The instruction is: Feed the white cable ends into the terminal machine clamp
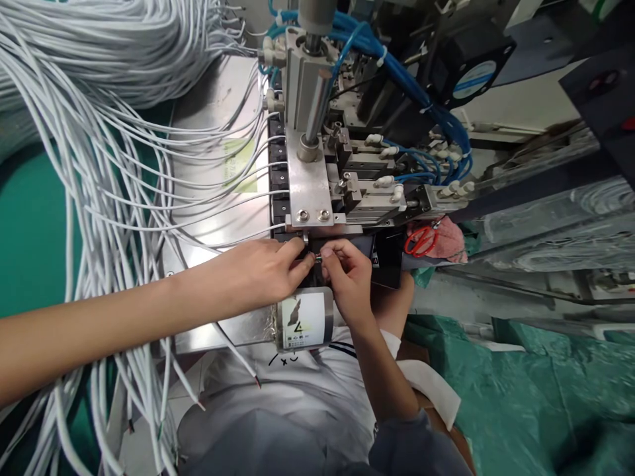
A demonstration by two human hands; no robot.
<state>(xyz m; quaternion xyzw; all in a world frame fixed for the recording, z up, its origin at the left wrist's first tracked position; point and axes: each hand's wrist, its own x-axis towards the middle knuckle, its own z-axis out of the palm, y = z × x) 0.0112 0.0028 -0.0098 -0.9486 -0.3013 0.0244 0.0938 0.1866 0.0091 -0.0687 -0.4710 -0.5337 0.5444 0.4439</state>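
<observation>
My left hand (270,268) reaches in from the left, its thumb and fingers pinched at the end of a cable just below the machine's metal block (310,178). Facing it, my right hand (347,271) pinches small thin wire ends, greenish where they show between the fingertips. The two hands nearly touch. Several white cables (213,168) run from the left into a row of black holders (279,178) along the block's left side. Just under my hands is a cylinder with a white label (303,320).
A large bundle of white cables (114,53) lies at the upper left over a green surface (30,205). Blue air hoses (407,73) curve behind the machine. Red-handled scissors (421,241) rest on a pink cloth (449,241) at the right. Green plastic sheeting (536,383) lies lower right.
</observation>
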